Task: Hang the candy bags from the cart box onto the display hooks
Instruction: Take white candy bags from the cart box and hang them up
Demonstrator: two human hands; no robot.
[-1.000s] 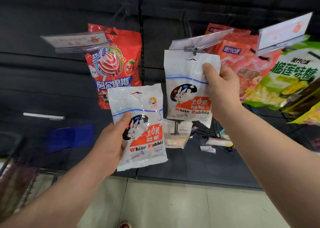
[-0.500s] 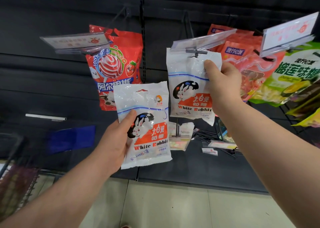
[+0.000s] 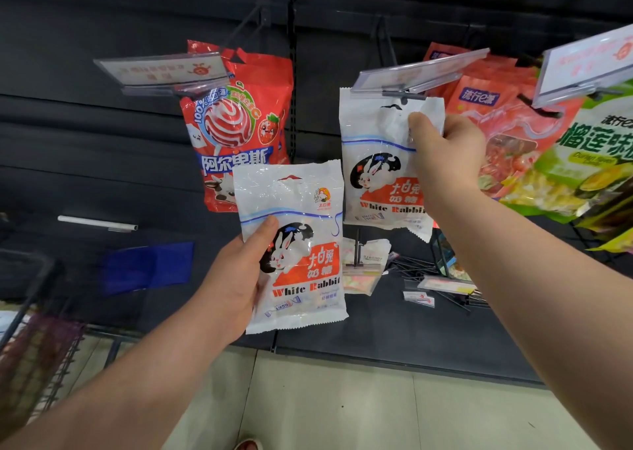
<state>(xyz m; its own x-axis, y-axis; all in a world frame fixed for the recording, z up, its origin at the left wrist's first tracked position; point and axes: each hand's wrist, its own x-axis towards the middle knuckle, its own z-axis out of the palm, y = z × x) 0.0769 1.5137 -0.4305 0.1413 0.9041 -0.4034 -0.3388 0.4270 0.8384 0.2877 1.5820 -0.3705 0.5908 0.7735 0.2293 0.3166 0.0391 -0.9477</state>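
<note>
**Now, two White Rabbit bags held up at the hook wall**

Head view. Behind everything stands a black slatted back panel [image 3: 102,134]. A dark base shelf [image 3: 376,333] runs along its foot, and pale floor tiles [image 3: 342,412] fill the bottom of the frame. At lower left the wire side of a cart [image 3: 30,350] shows, blurred.

Right of centre, the right hand [image 3: 445,155] pinches the upper White Rabbit bag [image 3: 373,162] near its top right corner, thumb in front. The bag's top edge lies just under the clear price holder [image 3: 418,72] at the tip of the centre hook [image 3: 404,98]. I cannot tell whether the hook passes through the hang hole.

Lower and centred, the left hand [image 3: 236,278] grips the lower White Rabbit bag [image 3: 298,244] by its left edge, thumb across the front. The bag is upright, off any hook.

The lower bag's right edge meets the upper bag's left edge in the picture, and its top covers the bottom corner of a red lollipop bag [image 3: 239,124] hanging at upper centre-left. An orange-red bag [image 3: 493,124] and a green durian bag [image 3: 582,162] crowd the upper right, just behind the right hand.

Left of the lollipop bag the panel carries a white strip [image 3: 97,223] and a blue card [image 3: 147,266]. Loose hooks [image 3: 445,278] lie on the shelf beneath the right forearm.
</note>
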